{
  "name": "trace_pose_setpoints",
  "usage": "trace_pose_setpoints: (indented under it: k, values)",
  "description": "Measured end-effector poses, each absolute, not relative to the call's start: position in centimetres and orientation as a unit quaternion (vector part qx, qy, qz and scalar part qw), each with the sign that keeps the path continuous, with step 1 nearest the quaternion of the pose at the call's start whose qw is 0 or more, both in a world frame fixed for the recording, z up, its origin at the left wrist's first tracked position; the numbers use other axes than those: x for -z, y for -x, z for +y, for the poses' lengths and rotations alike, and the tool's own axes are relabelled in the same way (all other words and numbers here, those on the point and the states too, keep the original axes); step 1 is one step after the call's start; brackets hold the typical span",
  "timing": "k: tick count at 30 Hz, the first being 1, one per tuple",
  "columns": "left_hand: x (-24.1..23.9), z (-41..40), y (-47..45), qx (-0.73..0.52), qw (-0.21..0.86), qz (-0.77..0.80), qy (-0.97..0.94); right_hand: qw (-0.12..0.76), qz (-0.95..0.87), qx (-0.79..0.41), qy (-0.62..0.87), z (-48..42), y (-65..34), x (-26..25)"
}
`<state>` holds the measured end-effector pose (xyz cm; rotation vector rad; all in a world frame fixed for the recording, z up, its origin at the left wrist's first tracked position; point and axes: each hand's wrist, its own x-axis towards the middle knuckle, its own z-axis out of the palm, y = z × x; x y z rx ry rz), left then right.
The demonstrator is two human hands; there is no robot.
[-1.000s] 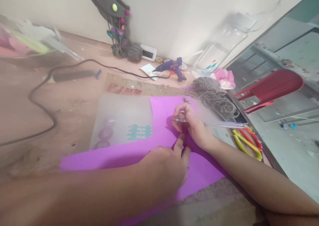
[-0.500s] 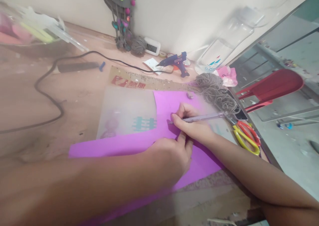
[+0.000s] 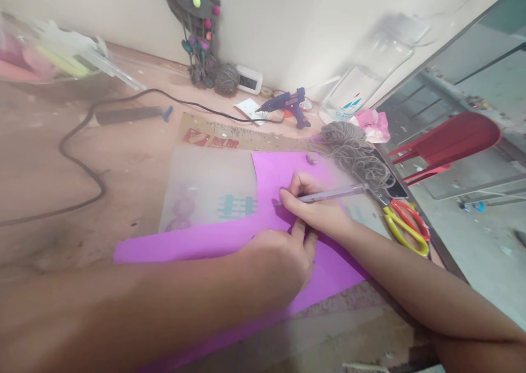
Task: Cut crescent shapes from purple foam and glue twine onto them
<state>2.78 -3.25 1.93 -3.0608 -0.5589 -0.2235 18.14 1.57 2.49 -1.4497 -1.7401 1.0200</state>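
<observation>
A purple foam sheet point(image 3: 271, 181) lies flat on the wooden table point(image 3: 135, 159). My right hand point(image 3: 316, 206) grips a clear pen point(image 3: 329, 194), and the pen's tip rests on the sheet near its middle. My left hand point(image 3: 283, 263) presses down on the sheet just in front of the right hand, fingers together and pointing forward. A translucent plastic sheet point(image 3: 205, 189) with printed shapes overlaps the purple sheet's left part.
Scissors point(image 3: 405, 225) with yellow and red handles lie right of my right hand, beside a tangle of grey yarn point(image 3: 353, 148). A blue glue gun point(image 3: 285, 103), its black cable point(image 3: 82, 143), a cardboard strip point(image 3: 230, 138) and a red chair point(image 3: 447, 143) are farther off.
My right hand has turned the pen from pointing across the sheet to a slant with its tip down on the purple sheet. The view shifted a little; my left hand stayed put.
</observation>
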Motion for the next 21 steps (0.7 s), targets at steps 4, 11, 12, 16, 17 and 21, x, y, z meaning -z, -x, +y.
trace_pose_setpoints:
  k: [4, 11, 12, 16, 17, 21]
  values:
    - [-2.03, -3.14, -2.78, 0.062, 0.002, -0.175, 0.983, 0.313, -0.666, -0.385, 0.557, 1.62, -18.12, -2.55]
    - [-1.74, -3.26, -2.79, 0.071, 0.011, -0.183, 0.980, 0.335, -0.649, -0.372, 0.573, 1.62, -18.34, -2.71]
    - [-1.74, -3.27, -2.78, 0.078, 0.012, -0.187, 0.979, 0.332, -0.650, -0.376, 0.571, 1.59, -18.32, -2.74]
    - [-1.85, -3.26, -2.76, 0.086, 0.012, -0.182, 0.979, 0.311, -0.665, -0.383, 0.561, 1.50, -18.19, -2.76]
    - [-1.82, -3.27, -2.78, 0.079, 0.009, -0.182, 0.980, 0.308, -0.667, -0.381, 0.561, 1.50, -18.20, -2.73]
    - [-1.37, -3.42, -3.01, 0.067, 0.002, -0.209, 0.976, 0.320, -0.664, -0.364, 0.569, 1.56, -18.41, -2.56]
